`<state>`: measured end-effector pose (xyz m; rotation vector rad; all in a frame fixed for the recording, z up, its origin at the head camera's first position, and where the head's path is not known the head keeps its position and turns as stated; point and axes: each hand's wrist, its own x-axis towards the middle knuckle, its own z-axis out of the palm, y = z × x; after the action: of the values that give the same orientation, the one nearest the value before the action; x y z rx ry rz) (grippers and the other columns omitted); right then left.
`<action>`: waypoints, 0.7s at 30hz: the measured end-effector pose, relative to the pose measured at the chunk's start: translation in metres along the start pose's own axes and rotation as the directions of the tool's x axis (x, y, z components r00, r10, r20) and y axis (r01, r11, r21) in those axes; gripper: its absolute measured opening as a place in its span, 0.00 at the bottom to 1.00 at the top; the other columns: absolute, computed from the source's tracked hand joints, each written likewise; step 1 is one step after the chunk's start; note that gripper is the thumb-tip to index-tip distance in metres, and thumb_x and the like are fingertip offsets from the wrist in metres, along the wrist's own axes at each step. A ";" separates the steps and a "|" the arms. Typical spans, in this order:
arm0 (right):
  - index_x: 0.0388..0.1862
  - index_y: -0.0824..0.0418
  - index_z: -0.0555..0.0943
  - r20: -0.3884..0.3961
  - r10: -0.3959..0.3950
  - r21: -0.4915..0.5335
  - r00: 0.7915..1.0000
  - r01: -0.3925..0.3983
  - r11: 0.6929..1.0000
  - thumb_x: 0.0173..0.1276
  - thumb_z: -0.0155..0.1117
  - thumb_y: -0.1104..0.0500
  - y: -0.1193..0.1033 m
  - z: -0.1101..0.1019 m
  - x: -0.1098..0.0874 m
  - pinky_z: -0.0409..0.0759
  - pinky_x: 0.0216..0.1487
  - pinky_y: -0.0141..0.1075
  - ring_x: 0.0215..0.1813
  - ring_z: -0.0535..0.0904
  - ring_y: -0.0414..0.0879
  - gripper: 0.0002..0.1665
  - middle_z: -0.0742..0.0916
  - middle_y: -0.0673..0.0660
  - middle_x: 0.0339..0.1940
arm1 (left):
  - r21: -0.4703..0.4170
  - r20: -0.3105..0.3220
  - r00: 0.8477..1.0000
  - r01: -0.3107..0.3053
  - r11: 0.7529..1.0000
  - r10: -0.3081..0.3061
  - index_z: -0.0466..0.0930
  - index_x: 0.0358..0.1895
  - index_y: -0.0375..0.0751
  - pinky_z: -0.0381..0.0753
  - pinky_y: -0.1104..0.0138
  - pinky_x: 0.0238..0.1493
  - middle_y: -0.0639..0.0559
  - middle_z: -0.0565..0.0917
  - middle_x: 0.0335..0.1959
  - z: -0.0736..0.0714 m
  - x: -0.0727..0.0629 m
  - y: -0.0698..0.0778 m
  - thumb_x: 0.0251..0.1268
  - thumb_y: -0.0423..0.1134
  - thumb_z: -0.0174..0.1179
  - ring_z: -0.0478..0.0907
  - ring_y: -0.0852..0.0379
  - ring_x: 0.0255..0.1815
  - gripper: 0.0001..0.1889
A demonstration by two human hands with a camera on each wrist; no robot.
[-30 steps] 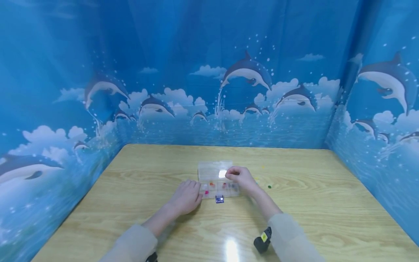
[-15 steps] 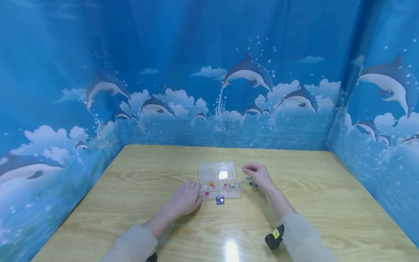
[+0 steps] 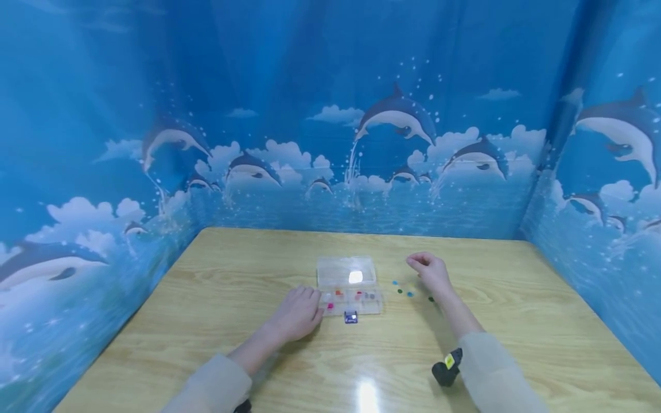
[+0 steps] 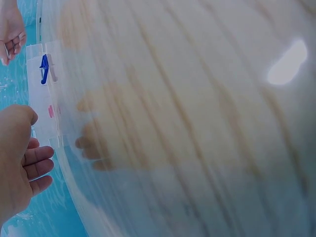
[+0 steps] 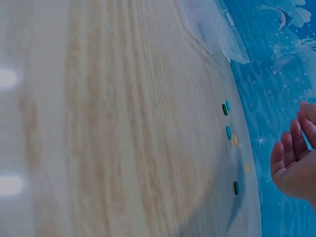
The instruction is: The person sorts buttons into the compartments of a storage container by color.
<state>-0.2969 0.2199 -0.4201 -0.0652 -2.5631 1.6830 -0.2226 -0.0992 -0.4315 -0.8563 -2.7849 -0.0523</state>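
A clear plastic compartment box [image 3: 366,308] lies with its lid [image 3: 335,269] folded back. Its blue-purple latch [image 3: 351,317] faces the front, and pink piece [image 3: 330,306] and orange piece [image 3: 338,292] show inside. My left hand [image 3: 296,312] holds the box's left end, thumb at the front corner. Off to the right, my right hand [image 3: 432,272] is over the table, thumb and index tips close together and nothing visible between them. Below it lie small oval pieces: blue piece [image 3: 410,294], green piece [image 3: 400,291] and yellow piece [image 5: 234,139].
Another green piece [image 3: 431,299] lies under the right wrist. The wooden table [image 3: 258,258] reaches back to a blue dolphin-print curtain [image 3: 289,86], which also stands along both sides. A black wrist camera [image 3: 447,368] hangs at the right sleeve.
My right hand has moved right, from over the box's lid to beyond the loose pieces, uncovering several of them. My left hand has stayed at the box's left end.
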 end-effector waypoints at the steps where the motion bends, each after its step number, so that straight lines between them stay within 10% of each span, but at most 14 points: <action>1: 0.53 0.69 0.73 -0.005 0.007 0.005 1.000 -0.007 1.000 0.70 0.54 0.55 0.002 -0.003 0.001 0.73 0.51 0.43 0.50 0.70 0.51 0.21 0.77 0.62 0.49 | 0.002 -0.005 1.000 -0.002 1.000 0.002 0.72 0.39 0.36 0.73 0.62 0.39 0.49 0.73 0.30 0.000 0.000 0.000 0.64 0.45 0.53 0.69 0.54 0.33 0.13; 21: 0.56 0.69 0.71 -0.090 0.074 -0.051 0.993 -0.079 0.996 0.71 0.52 0.55 0.024 -0.033 0.019 0.66 0.58 0.50 0.58 0.67 0.59 0.22 0.74 0.67 0.57 | 0.007 0.001 1.000 0.014 1.000 -0.014 0.72 0.39 0.37 0.72 0.63 0.37 0.51 0.72 0.29 0.000 0.000 0.001 0.64 0.45 0.53 0.67 0.56 0.31 0.12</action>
<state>-0.3135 0.2612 -0.4284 -0.2387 -2.5722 1.5965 -0.2222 -0.0982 -0.4318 -0.8351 -2.7903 -0.0446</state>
